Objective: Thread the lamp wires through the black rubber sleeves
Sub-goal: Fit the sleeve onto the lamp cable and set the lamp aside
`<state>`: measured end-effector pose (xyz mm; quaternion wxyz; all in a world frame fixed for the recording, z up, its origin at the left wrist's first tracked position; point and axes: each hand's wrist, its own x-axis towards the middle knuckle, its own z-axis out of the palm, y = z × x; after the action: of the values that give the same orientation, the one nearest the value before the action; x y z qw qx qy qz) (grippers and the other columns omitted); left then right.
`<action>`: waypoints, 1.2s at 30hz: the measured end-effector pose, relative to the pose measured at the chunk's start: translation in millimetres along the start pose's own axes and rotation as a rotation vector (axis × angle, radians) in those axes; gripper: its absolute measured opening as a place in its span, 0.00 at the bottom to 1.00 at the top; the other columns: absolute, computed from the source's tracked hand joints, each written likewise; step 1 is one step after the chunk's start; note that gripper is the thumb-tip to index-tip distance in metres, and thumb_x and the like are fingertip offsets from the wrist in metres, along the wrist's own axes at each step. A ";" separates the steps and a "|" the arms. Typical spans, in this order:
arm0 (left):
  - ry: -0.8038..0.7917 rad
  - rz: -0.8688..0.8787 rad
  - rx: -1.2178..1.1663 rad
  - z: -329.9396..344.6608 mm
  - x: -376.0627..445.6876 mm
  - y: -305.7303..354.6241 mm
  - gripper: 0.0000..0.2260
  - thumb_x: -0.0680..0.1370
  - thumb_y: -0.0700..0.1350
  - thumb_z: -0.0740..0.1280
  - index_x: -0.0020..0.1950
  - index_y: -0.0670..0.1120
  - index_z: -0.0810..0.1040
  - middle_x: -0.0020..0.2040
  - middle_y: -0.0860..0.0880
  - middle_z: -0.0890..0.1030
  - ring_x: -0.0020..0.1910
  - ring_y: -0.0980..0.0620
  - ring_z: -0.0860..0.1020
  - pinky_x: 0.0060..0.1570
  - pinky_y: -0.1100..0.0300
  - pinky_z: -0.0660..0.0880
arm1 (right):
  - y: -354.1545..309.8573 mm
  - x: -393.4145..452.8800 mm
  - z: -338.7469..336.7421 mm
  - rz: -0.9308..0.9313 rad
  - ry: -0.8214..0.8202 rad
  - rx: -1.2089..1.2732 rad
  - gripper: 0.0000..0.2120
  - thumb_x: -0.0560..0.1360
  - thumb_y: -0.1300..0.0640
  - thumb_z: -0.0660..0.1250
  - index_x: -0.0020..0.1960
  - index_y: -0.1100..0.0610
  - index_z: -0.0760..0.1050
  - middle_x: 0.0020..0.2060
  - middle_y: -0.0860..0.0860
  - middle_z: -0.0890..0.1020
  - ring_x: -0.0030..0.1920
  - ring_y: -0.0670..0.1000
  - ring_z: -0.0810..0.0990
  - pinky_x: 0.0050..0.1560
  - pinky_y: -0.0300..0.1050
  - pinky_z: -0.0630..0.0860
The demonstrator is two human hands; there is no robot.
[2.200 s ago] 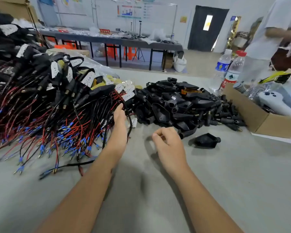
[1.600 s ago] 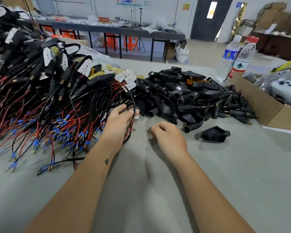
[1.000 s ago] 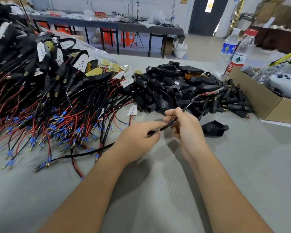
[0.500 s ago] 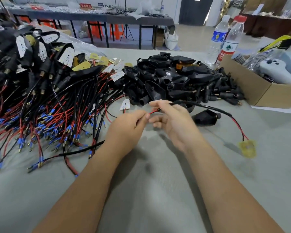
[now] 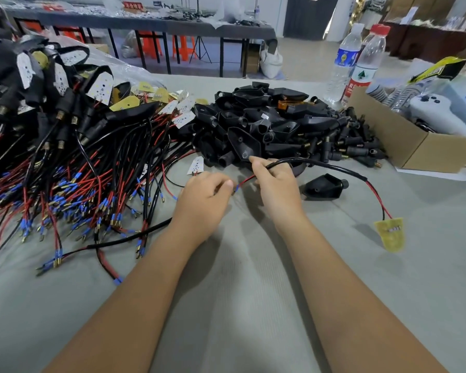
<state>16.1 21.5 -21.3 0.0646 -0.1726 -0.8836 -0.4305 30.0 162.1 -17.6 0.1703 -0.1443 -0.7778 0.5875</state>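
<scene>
One lamp wire (image 5: pixel 331 167), black-jacketed with red leads, arcs from my hands to a yellow LED board (image 5: pixel 390 234) lying on the table at the right. My right hand (image 5: pixel 276 184) grips the black jacket near its left end. My left hand (image 5: pixel 203 199) pinches the blue-tipped lead ends at its fingertips. A single black rubber sleeve (image 5: pixel 324 186) lies just right of my right hand, untouched. Behind my hands is a heap of black rubber sleeves (image 5: pixel 275 130). A big pile of wired lamps (image 5: pixel 65 157) fills the left.
A cardboard box (image 5: pixel 425 149) with a white device stands at the right. Two water bottles (image 5: pixel 361 65) stand behind the sleeve heap. A loose wire (image 5: pixel 113 244) lies by my left forearm. Grey cloth covers the table (image 5: pixel 240 292).
My left hand drew one wire out of the pile and my right hand took hold of it. Its yellow board swung over to the right and landed on the table.
</scene>
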 end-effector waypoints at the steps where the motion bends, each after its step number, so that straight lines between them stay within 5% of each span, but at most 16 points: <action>1: 0.001 -0.010 -0.022 -0.3 0.8 -0.6 0.12 0.81 0.46 0.59 0.51 0.45 0.82 0.49 0.47 0.79 0.55 0.46 0.74 0.60 0.46 0.69 | 1.4 2.5 0.7 -0.021 -0.032 -0.033 0.14 0.80 0.47 0.61 0.62 0.44 0.79 0.64 0.46 0.75 0.59 0.44 0.76 0.63 0.44 0.71; 5: -0.012 -0.020 -0.022 0.2 2.0 -3.0 0.13 0.82 0.47 0.58 0.52 0.48 0.82 0.50 0.49 0.78 0.57 0.49 0.74 0.62 0.48 0.68 | 3.6 7.8 3.3 -0.036 -0.095 -0.149 0.17 0.80 0.44 0.59 0.68 0.39 0.74 0.67 0.44 0.67 0.60 0.40 0.67 0.58 0.39 0.61; 10: -0.008 -0.045 -0.066 0.7 2.9 -4.6 0.11 0.81 0.46 0.59 0.51 0.51 0.82 0.51 0.50 0.79 0.57 0.50 0.74 0.63 0.48 0.68 | 3.9 15.2 4.2 -0.034 -0.114 -0.170 0.19 0.82 0.46 0.58 0.71 0.43 0.71 0.73 0.48 0.63 0.74 0.47 0.63 0.62 0.39 0.55; 19: -0.015 -0.037 -0.103 2.1 1.2 -8.0 0.09 0.80 0.44 0.62 0.49 0.52 0.82 0.48 0.54 0.79 0.52 0.52 0.76 0.59 0.50 0.71 | -7.7 23.3 13.1 0.032 -0.110 -0.211 0.19 0.80 0.43 0.57 0.70 0.38 0.70 0.73 0.46 0.67 0.70 0.52 0.70 0.70 0.55 0.67; 22: -0.005 -0.042 -0.121 2.6 3.2 -11.4 0.08 0.79 0.44 0.63 0.51 0.51 0.81 0.43 0.55 0.80 0.46 0.58 0.76 0.53 0.54 0.73 | -13.2 25.1 16.0 0.057 -0.175 -0.210 0.17 0.79 0.44 0.57 0.66 0.41 0.76 0.68 0.47 0.74 0.67 0.52 0.72 0.69 0.56 0.68; 25: 0.007 -0.055 -0.125 3.4 5.1 -12.3 0.07 0.79 0.46 0.63 0.49 0.55 0.80 0.37 0.59 0.78 0.39 0.64 0.74 0.46 0.59 0.71 | -18.5 22.3 16.6 0.102 -0.166 -0.165 0.13 0.79 0.46 0.58 0.51 0.48 0.80 0.49 0.49 0.81 0.56 0.54 0.77 0.61 0.51 0.71; 28: 0.001 -0.033 -0.088 3.4 6.5 -13.5 0.07 0.79 0.46 0.63 0.49 0.55 0.80 0.40 0.59 0.78 0.43 0.63 0.75 0.52 0.56 0.73 | -22.8 13.7 15.1 0.127 -0.106 -0.074 0.16 0.79 0.46 0.61 0.42 0.56 0.78 0.39 0.52 0.80 0.47 0.56 0.78 0.53 0.52 0.73; 32: 0.024 -0.032 -0.239 5.5 4.6 -11.8 0.10 0.78 0.46 0.67 0.57 0.53 0.71 0.47 0.57 0.77 0.52 0.53 0.77 0.59 0.50 0.72 | -31.5 -5.7 13.3 0.137 -0.025 0.114 0.15 0.78 0.47 0.64 0.37 0.54 0.72 0.31 0.51 0.73 0.32 0.49 0.72 0.35 0.45 0.68; 36: 0.076 0.045 -0.417 1.9 -1.9 -7.7 0.24 0.73 0.47 0.72 0.62 0.57 0.63 0.53 0.53 0.76 0.54 0.57 0.76 0.51 0.70 0.70 | -31.1 -22.1 19.3 0.110 -0.039 0.323 0.13 0.79 0.50 0.65 0.37 0.53 0.75 0.31 0.50 0.72 0.33 0.48 0.71 0.34 0.41 0.66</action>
<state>15.2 18.1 -28.6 0.0704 -0.1855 -0.7684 -0.6084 40.8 127.7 5.4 0.1435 -0.1460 -0.6675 0.7159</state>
